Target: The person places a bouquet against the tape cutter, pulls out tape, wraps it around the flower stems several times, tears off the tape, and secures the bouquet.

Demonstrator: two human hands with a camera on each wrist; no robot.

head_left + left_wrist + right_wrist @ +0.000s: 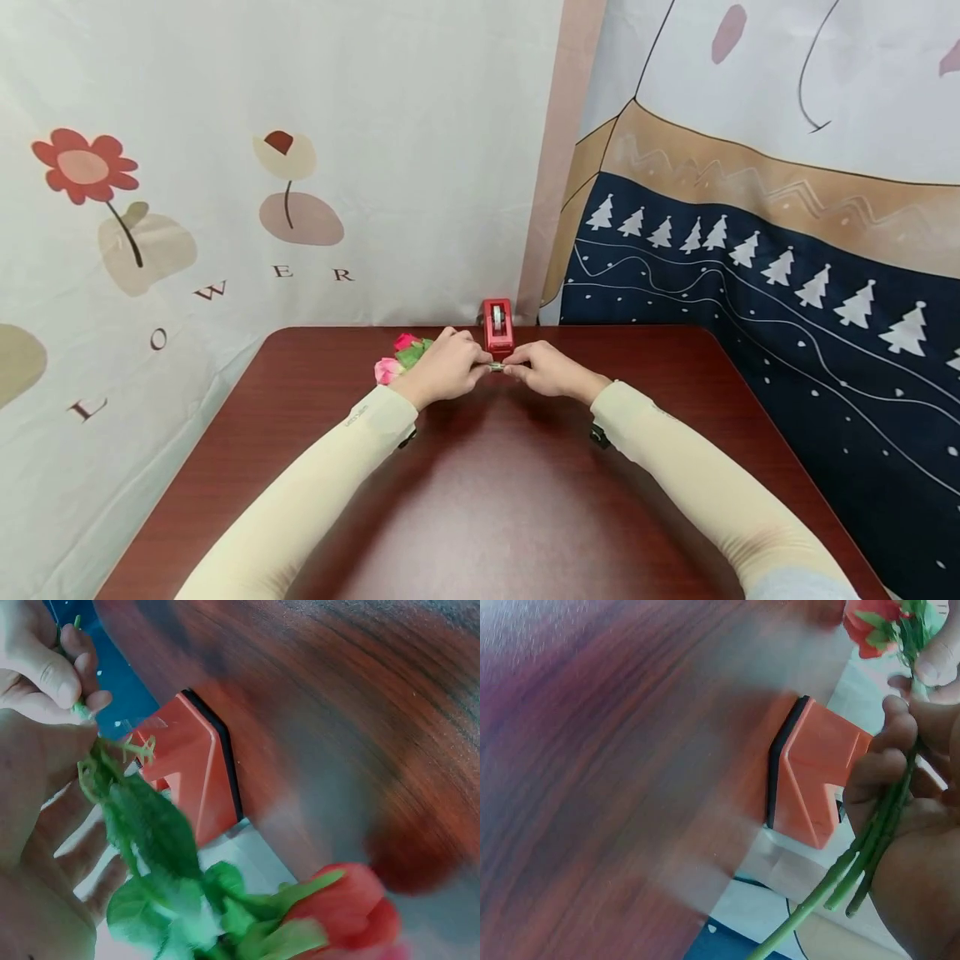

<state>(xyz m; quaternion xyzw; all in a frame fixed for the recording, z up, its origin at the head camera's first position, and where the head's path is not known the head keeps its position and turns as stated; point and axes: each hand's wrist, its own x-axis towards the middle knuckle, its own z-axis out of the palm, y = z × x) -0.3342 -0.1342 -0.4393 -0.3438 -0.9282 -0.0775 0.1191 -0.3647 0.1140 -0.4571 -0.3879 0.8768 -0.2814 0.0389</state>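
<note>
A small bunch of artificial flowers lies across both hands, with a pink bloom (387, 370) and a red bloom (406, 341) at its left end. My left hand (448, 367) pinches the bunch just below its green leaves (154, 825). Further along, my right hand (551, 369) holds the stems between thumb and fingers. Several green stems (849, 871) run past the right palm, one longer than the others. Between the fingertips shows a short pale stretch of stem (497, 367). Just beyond the hands stands a red tape dispenser (498, 327) with a roll in it.
The dark red-brown table (510, 500) reaches back to a printed cloth (420, 167) with flower drawings. On the right hangs a dark blue cloth (750, 292) with white trees. The dispenser sits close to the table's far edge.
</note>
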